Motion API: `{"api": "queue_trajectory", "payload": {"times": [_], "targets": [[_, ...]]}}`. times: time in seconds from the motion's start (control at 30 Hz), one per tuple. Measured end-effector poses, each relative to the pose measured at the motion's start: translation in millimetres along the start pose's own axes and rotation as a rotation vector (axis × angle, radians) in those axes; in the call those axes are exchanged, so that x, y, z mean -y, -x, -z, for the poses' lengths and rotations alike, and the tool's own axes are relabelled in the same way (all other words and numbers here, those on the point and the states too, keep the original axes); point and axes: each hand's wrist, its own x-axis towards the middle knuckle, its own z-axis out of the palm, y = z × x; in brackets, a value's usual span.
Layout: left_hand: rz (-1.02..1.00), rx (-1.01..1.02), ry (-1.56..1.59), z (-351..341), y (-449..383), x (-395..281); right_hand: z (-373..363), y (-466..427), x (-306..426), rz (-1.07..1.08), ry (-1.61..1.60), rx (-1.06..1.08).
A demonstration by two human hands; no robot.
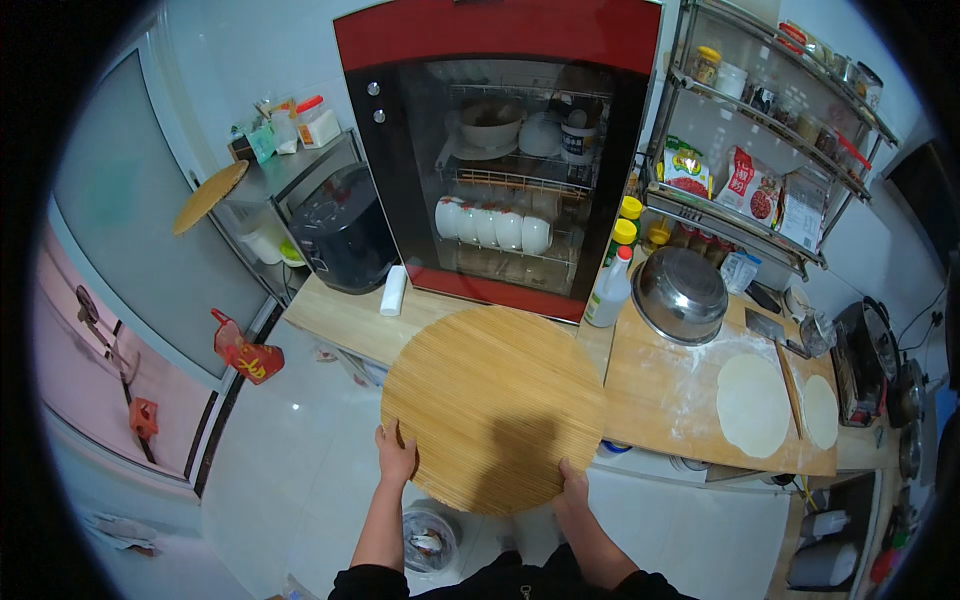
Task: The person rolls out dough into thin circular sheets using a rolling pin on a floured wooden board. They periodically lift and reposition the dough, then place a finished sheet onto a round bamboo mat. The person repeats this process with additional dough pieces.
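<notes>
A large round tray of woven straw or reed stalks [480, 390] spans the space before me, bare on top, with a shadow across its lower part. My left hand [396, 451] grips its lower left rim, thumb on top. At the lower right rim, my right hand [573, 486] holds it in the same way. The tray's far part covers some of the wooden counter [341, 311]. To the right, a floured wooden board [664, 397] bears a large round dough sheet [752, 405], a smaller one [820, 411] and a thin rolling pin [789, 391] between them.
An upturned steel bowl [680, 295] and a cleaver [766, 325] rest on the board. Behind the tray stands a red and black dish cabinet [495, 285]. A spray bottle [609, 291] is beside it. A black rice cooker [341, 225] stands left; a waste bin [430, 540] is by my feet.
</notes>
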Motion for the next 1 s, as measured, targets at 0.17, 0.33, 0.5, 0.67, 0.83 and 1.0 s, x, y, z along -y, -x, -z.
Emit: {"api": "queue_trajectory", "payload": {"times": [0.17,0.33,0.5,0.67,0.83,1.0], "targets": [[0.144,0.057,0.118,7,-3,-6,-37,36,20,-0.049,0.032,-0.217],[-0.029,0.012,0.089,-11,-43,-19,-5,-32,-4,0.1,0.091,0.024],[0.01,0.031,0.22,-30,-51,23,-7,-39,-21,-0.025,0.152,0.021],[-0.087,-0.204,-0.074,-22,-19,-36,73,-28,18,-0.273,0.229,0.362],[-0.404,-0.191,0.037,-26,7,-98,79,38,54,-0.345,0.367,-0.084],[-0.318,0.433,0.612,-104,52,-189,151,40,118,-0.229,0.343,-0.089]]}}
